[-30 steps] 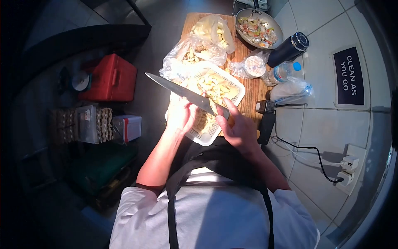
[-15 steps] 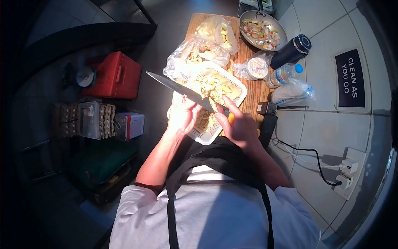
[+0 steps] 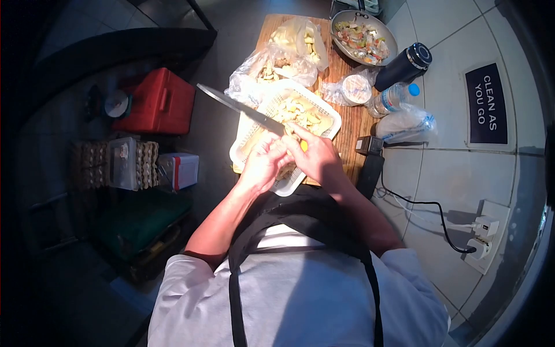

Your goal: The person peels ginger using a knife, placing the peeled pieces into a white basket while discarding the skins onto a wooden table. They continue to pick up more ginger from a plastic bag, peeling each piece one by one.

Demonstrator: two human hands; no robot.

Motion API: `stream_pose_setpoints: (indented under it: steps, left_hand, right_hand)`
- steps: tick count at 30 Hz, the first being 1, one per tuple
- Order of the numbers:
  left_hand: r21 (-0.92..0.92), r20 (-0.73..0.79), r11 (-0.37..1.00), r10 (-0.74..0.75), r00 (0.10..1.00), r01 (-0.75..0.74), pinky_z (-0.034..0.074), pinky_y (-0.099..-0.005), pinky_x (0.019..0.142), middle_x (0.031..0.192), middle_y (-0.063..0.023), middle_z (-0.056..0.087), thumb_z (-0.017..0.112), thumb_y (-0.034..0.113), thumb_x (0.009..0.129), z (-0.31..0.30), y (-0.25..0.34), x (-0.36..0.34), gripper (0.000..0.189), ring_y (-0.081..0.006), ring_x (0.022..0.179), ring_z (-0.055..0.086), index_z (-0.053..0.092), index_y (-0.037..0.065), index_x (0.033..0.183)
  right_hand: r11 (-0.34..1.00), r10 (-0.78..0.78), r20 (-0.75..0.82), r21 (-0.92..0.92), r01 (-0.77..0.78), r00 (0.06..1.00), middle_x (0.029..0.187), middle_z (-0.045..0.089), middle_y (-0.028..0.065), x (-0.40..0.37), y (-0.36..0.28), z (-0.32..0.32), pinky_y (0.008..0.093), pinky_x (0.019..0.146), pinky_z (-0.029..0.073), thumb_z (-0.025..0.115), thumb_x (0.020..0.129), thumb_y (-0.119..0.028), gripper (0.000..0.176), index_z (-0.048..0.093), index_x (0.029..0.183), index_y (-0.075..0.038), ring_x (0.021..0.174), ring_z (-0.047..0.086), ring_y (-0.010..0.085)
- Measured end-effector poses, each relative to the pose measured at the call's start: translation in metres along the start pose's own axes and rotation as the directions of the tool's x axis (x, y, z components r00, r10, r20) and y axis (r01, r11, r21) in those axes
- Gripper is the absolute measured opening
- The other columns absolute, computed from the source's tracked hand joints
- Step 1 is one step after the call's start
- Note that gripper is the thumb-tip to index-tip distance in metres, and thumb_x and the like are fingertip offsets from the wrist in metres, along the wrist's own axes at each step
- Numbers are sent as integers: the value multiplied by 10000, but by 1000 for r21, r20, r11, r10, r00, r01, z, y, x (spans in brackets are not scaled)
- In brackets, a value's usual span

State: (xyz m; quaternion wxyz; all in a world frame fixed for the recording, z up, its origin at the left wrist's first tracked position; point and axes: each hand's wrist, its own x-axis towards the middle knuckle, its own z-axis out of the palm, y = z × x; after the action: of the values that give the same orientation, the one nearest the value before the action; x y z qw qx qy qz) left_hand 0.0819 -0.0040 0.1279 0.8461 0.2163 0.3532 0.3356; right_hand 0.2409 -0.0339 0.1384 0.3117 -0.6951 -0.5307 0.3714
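A large knife [image 3: 240,109] points up and left over the white basket [image 3: 236,151]. My right hand [image 3: 317,157] is closed on its yellow handle, thumb toward the left hand. Touching it, my left hand [image 3: 263,163] has its fingers curled at the near end of the blade; what they pinch is too small and bright to name. Pale cut pieces of food [image 3: 300,113] lie in the basket, beyond and beneath the hands.
Past the basket are plastic bags of food [image 3: 283,66]. To the right stand a wrapped tub [image 3: 355,91], a pan of food [image 3: 364,40], a dark flask [image 3: 404,66], a water bottle [image 3: 394,99] and a black device [image 3: 369,146]. A red box [image 3: 159,104] is at left.
My right hand has moved left and my hands have come together. The knife has shifted left, and its blade shows narrower, turned more on edge.
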Motion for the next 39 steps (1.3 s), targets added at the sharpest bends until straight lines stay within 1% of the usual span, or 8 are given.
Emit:
stream_pose_setpoints:
  steps: [1, 4, 8, 12, 19, 28, 31, 39]
  left_hand:
    - [3, 16, 999, -45, 999, 45, 551, -339, 901, 1112, -77, 648, 517, 36, 1019, -5, -4, -2, 303, -161, 963, 650, 524, 12, 1321]
    - [3, 52, 999, -53, 997, 53, 557, -354, 917, 1178, -105, 620, 504, 30, 1022, -21, -9, 0, 334, -190, 1006, 652, 497, 0, 1355]
    - [-38, -99, 996, 75, 992, -79, 551, -385, 983, 1256, -125, 595, 480, 19, 1025, -26, 2, 6, 371, -204, 1082, 638, 456, -13, 1394]
    - [-62, -122, 980, 183, 975, -192, 563, -346, 965, 1249, -115, 613, 522, 49, 1020, -32, 8, 16, 362, -195, 1069, 649, 488, -10, 1376]
    - [-146, -195, 950, 246, 949, -276, 574, -336, 902, 1087, -91, 651, 499, -45, 978, -30, 9, 27, 317, -197, 988, 666, 526, 8, 1289]
    - [-133, -171, 956, 238, 956, -262, 567, -333, 912, 1168, -98, 648, 498, -23, 995, -20, 10, 18, 349, -202, 1053, 656, 510, 28, 1341]
    - [-122, -129, 975, 170, 977, -185, 566, -339, 915, 1209, -109, 636, 499, -12, 1002, -25, 4, 15, 340, -205, 1082, 647, 512, 30, 1339]
    - [-112, -203, 930, 325, 924, -351, 558, -373, 933, 1157, -108, 607, 475, -93, 970, -31, 17, 23, 429, -221, 1037, 641, 441, 61, 1368]
  right_hand:
    - [997, 74, 64, 8, -74, 995, 1030, 728, 194, 7, 2, 2, 450, 873, 541, 630, 950, -457, 505, 615, 1354, -155, 991, 695, 392]
    - [952, -67, 62, 303, 46, 996, 1172, 691, 217, 29, 23, 10, 413, 957, 503, 592, 979, -412, 481, 610, 1351, -106, 1125, 656, 364]
    - [984, -93, 21, 154, 89, 995, 1272, 646, 221, 14, 30, 1, 388, 1030, 447, 569, 995, -381, 474, 605, 1345, -64, 1231, 599, 336]
    - [1000, -7, -13, 5, 7, 1000, 1036, 708, 249, -12, 11, -1, 449, 879, 542, 623, 953, -445, 499, 621, 1344, -136, 1010, 687, 400]
    - [963, -249, -166, -149, 225, 954, 817, 701, 239, -25, 10, -1, 437, 685, 574, 712, 918, -335, 461, 646, 1313, -107, 736, 714, 392]
    - [972, -193, -132, -163, 171, 972, 800, 694, 241, -28, -1, -6, 446, 668, 567, 729, 903, -319, 463, 650, 1306, -106, 741, 712, 397]
    - [950, -306, -191, -125, 286, 933, 816, 695, 250, -22, 1, -2, 440, 687, 571, 735, 897, -320, 470, 650, 1306, -106, 755, 713, 397]
    - [969, -93, -93, -236, 69, 991, 773, 701, 219, -32, 1, -5, 462, 663, 576, 698, 888, -472, 507, 649, 1314, -202, 733, 711, 389]
